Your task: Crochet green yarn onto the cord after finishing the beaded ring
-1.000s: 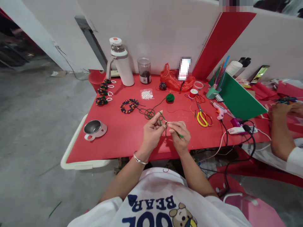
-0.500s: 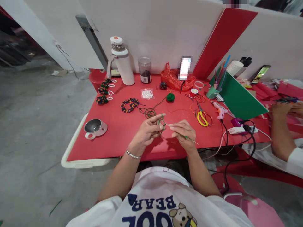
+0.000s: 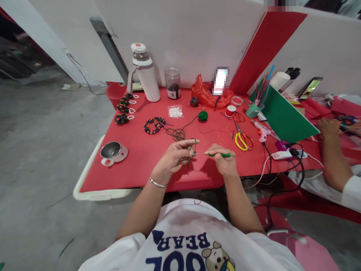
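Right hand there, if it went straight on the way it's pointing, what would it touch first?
Likely the green yarn held by the left hand: the right hand and its hook point that way. They lie close together, so the order is unsure.

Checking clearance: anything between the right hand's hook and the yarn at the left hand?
Nothing visible. The hook in the right hand points straight at the yarn at the left hand; exact contact is too small to tell. The scissors lie beyond the right hand, off that line.
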The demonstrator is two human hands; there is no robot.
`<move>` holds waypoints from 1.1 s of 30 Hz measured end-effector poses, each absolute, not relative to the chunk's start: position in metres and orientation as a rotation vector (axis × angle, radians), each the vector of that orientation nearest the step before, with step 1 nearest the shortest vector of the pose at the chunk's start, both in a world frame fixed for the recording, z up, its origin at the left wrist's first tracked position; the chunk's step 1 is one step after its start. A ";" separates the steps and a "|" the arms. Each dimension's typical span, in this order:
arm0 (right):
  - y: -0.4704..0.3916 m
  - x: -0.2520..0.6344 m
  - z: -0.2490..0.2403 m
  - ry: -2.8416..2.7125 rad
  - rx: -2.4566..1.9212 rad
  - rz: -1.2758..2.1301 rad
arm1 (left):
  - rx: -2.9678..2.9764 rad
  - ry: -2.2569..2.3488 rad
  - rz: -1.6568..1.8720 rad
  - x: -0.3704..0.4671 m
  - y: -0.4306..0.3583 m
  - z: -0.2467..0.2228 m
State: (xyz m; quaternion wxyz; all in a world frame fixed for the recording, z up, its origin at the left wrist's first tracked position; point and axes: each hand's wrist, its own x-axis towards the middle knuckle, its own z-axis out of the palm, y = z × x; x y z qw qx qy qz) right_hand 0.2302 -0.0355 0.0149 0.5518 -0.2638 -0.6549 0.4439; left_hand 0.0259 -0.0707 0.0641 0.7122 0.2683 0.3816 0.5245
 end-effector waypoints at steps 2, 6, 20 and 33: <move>-0.039 0.220 0.006 -1.465 -0.671 1.102 | 0.607 0.866 1.212 0.035 -0.070 0.062; -0.044 0.208 -0.002 -1.332 -0.815 1.105 | 0.639 0.943 1.400 0.045 -0.068 0.058; -0.034 0.220 0.019 -1.256 -0.926 0.961 | 0.806 1.059 1.576 0.028 -0.059 0.048; -0.012 0.173 0.034 -1.379 -0.940 1.602 | 0.764 0.908 1.532 0.027 -0.038 0.048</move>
